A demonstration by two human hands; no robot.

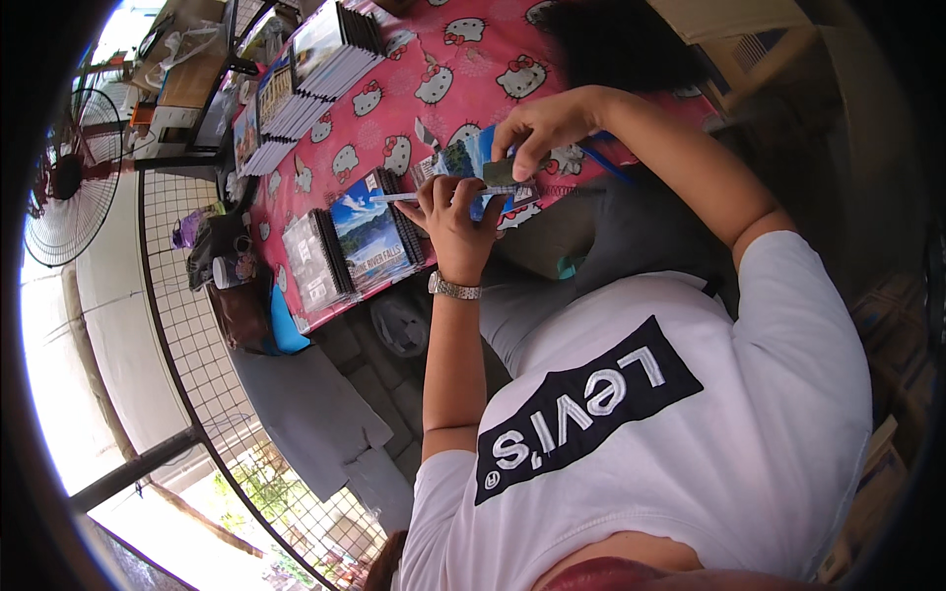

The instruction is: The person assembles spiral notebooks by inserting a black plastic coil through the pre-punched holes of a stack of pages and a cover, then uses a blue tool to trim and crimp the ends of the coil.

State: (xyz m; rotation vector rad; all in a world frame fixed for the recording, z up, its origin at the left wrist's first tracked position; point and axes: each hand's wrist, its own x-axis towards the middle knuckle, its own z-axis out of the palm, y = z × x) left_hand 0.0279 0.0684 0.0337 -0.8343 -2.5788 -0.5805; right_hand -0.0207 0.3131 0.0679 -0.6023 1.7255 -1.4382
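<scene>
My left hand (458,209), with a metal-band watch at the wrist, grips a thin notebook (394,197) seen nearly edge-on above the table's near edge. Over its right end, my right hand (542,128) curls thumb and fingers down on a dark greenish flat piece (503,175) at the notebook's edge. A dark spiral coil (572,190) sticks out to the right from there. Just beyond the hands lies a notebook with a blue and green picture cover (463,156). To the left is a spiral notebook with a waterfall picture (370,231), beside a pale-covered one (313,258).
A pink cartoon-cat tablecloth (325,197) covers the table. Tall stacks of spiral notebooks (296,103) stand at the far left. A black heap (621,49) lies at the back, near a cardboard box (759,59). A fan (69,187) and bags (232,271) are at the left.
</scene>
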